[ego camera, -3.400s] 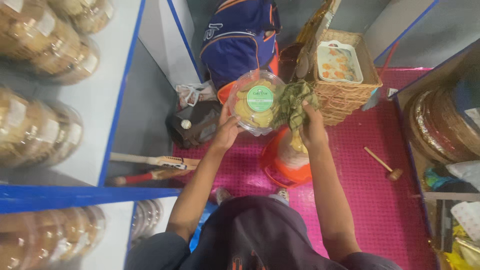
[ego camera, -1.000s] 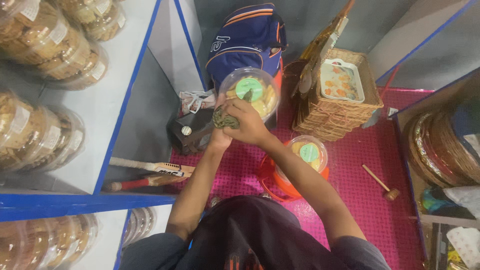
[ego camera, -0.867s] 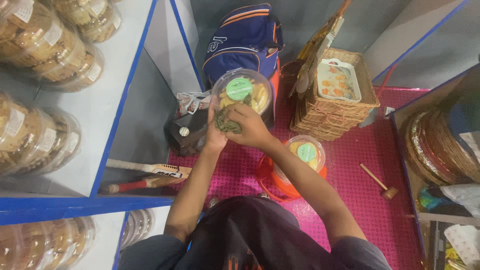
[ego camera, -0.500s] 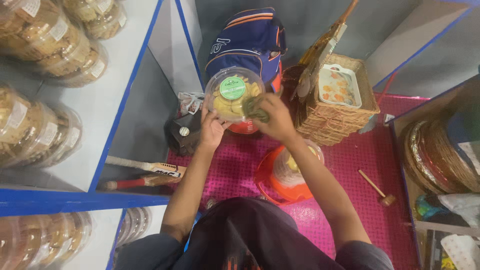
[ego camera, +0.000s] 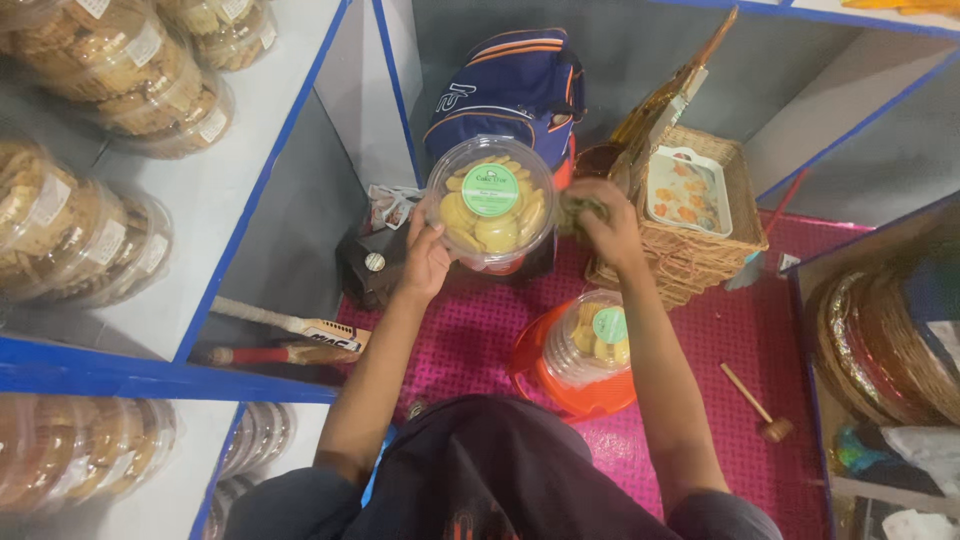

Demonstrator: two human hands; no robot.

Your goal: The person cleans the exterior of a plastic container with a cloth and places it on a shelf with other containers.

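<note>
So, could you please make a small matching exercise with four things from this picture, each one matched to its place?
Things:
1. round clear cookie tub
2. orange bucket
3. wooden mallet
4. white tray

Places:
A. on the pink mat, to the right
B. on top of the wicker basket
C. held up by the left hand
D. on the mat, holding another cookie tub

Pairs: 1-C, 2-D, 3-A, 4-B
</note>
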